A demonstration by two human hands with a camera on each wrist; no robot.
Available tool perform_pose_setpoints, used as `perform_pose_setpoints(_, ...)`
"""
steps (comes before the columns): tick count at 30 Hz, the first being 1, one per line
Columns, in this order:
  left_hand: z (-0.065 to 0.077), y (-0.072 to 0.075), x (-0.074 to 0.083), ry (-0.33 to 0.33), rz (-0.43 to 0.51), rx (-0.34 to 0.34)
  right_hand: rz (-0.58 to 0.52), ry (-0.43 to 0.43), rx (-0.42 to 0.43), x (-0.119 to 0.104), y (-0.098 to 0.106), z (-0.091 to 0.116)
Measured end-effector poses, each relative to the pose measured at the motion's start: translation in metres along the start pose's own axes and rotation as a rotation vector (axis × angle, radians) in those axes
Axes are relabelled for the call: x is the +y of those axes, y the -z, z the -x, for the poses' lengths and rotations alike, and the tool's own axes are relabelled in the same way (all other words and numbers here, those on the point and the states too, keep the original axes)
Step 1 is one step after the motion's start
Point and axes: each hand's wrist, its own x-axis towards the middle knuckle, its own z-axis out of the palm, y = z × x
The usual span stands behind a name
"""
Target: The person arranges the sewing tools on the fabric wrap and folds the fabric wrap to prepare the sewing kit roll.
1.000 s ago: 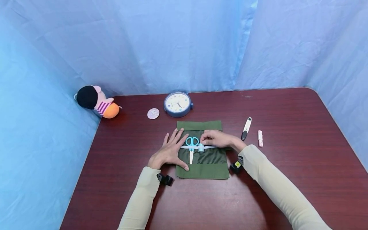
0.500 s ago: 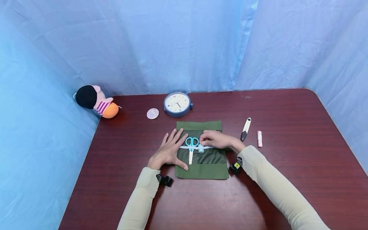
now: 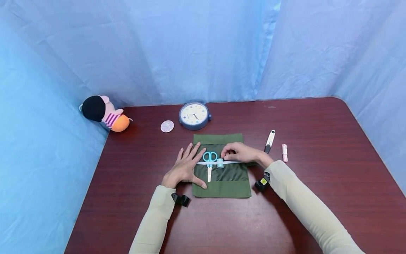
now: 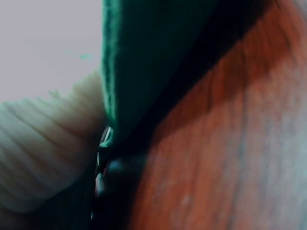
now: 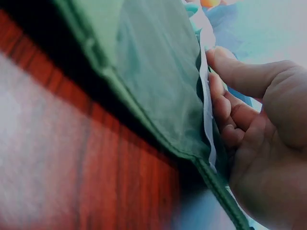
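Observation:
A green fabric organizer [image 3: 222, 189] lies unfolded on the table. A white elastic band [image 3: 233, 162] runs across its middle. Under the band sit scissors [image 3: 209, 173] with light-blue handles, blades toward the person, and just right of them a small light-blue cylinder [image 3: 220, 163], like a thread spool. My left hand [image 3: 185, 168] is spread over the organizer's left edge, with the thumb on its near flap. My right hand [image 3: 240, 152] hovers at the cylinder's upper right, fingers loosely curled. In the right wrist view the thumb [image 5: 235, 67] is close beside the band.
A slim white-and-black tool [image 3: 270, 141] and a small pink-and-white folded item [image 3: 284, 152] lie to the right. Behind the organizer are a blue alarm clock [image 3: 194, 115] and a round pale disc [image 3: 167, 126]. A plush toy [image 3: 111, 114] sits at the table's far left corner.
My right hand has drawn slightly right, off the light-blue cylinder, which shows whole now and stays under the band. The left hand keeps its place; the whole view has drifted slightly left.

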Motion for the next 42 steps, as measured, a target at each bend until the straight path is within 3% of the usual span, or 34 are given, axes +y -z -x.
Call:
perform_pose_setpoints(7, 0.001, 0.0, 0.0, -0.009, 0.007, 0.003, 0.04, -0.003, 0.034, -0.003, 0.009, 0.01)
perform_pose_setpoints(13, 0.001, 0.0, 0.0, -0.017, 0.013, 0.005, 0.121, -0.071, 0.227, -0.002, 0.036, 0.032)
perform_pose_setpoints(16, 0.001, 0.001, -0.001, -0.018, 0.013, 0.002, 0.146, -0.15, 0.33, 0.004, 0.054, 0.046)
perform_pose_setpoints(20, 0.002, 0.002, 0.0, -0.015, 0.008, -0.001, 0.181, -0.26, 0.405, 0.015, 0.073, 0.064)
perform_pose_setpoints(27, 0.002, 0.002, 0.001, -0.013, 0.011, -0.007, 0.139, -0.368, 0.429, 0.033, 0.09, 0.085)
perform_pose_setpoints(33, 0.002, 0.001, 0.0, -0.015, 0.014, -0.011, 0.185, -0.42, 0.471, 0.05, 0.096, 0.094)
perform_pose_setpoints(38, 0.001, 0.0, -0.001, -0.017, 0.007, -0.004, 0.2, -0.41, 0.48, 0.061, 0.097, 0.099)
perform_pose_setpoints(42, 0.001, 0.0, 0.0, -0.02, 0.001, 0.002, 0.21, -0.349, 0.44, 0.066, 0.097, 0.103)
